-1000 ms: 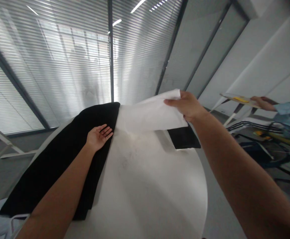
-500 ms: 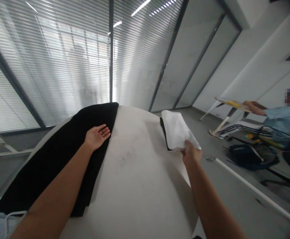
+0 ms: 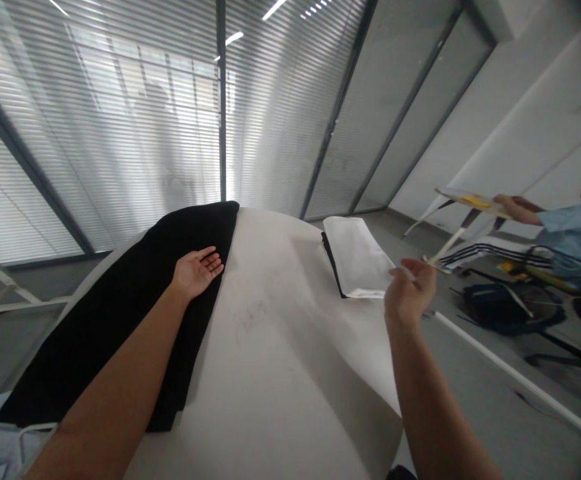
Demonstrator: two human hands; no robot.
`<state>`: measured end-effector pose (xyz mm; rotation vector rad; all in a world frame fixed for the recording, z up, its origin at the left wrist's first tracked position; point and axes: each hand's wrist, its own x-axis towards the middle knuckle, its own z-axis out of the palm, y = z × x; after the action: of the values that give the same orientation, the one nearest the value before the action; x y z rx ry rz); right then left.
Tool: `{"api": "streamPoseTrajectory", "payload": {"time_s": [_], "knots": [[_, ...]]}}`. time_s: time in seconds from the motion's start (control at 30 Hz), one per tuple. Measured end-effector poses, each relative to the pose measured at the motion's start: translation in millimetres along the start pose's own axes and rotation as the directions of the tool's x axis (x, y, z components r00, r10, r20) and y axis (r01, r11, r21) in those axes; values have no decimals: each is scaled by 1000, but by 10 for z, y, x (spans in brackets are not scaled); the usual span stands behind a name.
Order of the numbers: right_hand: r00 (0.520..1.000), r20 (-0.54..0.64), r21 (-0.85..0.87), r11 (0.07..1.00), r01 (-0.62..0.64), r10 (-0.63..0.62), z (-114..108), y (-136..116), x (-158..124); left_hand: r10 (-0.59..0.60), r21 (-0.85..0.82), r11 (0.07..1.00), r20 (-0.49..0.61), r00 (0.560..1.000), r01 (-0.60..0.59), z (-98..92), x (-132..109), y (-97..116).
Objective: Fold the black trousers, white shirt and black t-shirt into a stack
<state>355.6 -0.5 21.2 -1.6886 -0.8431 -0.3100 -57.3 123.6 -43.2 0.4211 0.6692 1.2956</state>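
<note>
Black cloth (image 3: 115, 313) is spread lengthwise along the left side of the white table (image 3: 270, 360). My left hand (image 3: 198, 272) is at the cloth's right edge, palm up and fingers apart, with nothing in it. On the table's right side rests a folded white cloth (image 3: 355, 257), with a dark layer showing along its left edge. My right hand (image 3: 410, 292) is just off the white cloth's right corner, palm turned up and fingers loosely bent. Nothing shows in its grasp.
At the right, a person in a light blue shirt (image 3: 578, 233) sits by another table (image 3: 470, 200). A dark bag (image 3: 500, 308) and a long white pole (image 3: 510, 373) are on that side. Glass panels with blinds (image 3: 120, 133) stand beyond my table.
My right hand has let go of the white cloth's near right corner, moved right and turned palm up. The white cloth now lies flatter. My left hand has hardly moved.
</note>
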Motion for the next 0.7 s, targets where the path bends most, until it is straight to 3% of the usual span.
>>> {"api": "streamPoseTrajectory", "payload": {"time_s": [0.1, 0.17, 0.27, 0.37, 0.43, 0.47, 0.53, 0.7], "knots": [[983, 47, -105, 978, 182, -178, 123, -405, -95, 3, 9, 1000, 6, 1000, -3, 6, -8, 3], [913, 241, -11, 940, 342, -330, 287, -618, -230, -3, 16, 1000, 10, 1000, 3, 15, -23, 7], [728, 507, 95, 869, 485, -462, 593, -744, -584, 0, 15, 1000, 17, 1000, 0, 28, -41, 6], [562, 690, 69, 815, 576, -456, 859, -654, -1015, 5, 12, 1000, 13, 1000, -5, 34, -38, -9], [406, 801, 85, 756, 649, -439, 970, -547, -1234, 7, 24, 1000, 20, 1000, -8, 34, -22, -23], [359, 834, 82, 738, 670, -419, 1004, -498, -1305, 10, 35, 999, 23, 1000, -11, 34, -11, -29], [316, 863, 70, 712, 698, -395, 1037, -432, -1371, 16, 66, 998, 25, 1000, -18, 34, 10, -38], [316, 869, 38, 687, 725, -381, 1044, -406, -1331, 69, 168, 983, 0, 998, -68, 72, 7, -93]]}}
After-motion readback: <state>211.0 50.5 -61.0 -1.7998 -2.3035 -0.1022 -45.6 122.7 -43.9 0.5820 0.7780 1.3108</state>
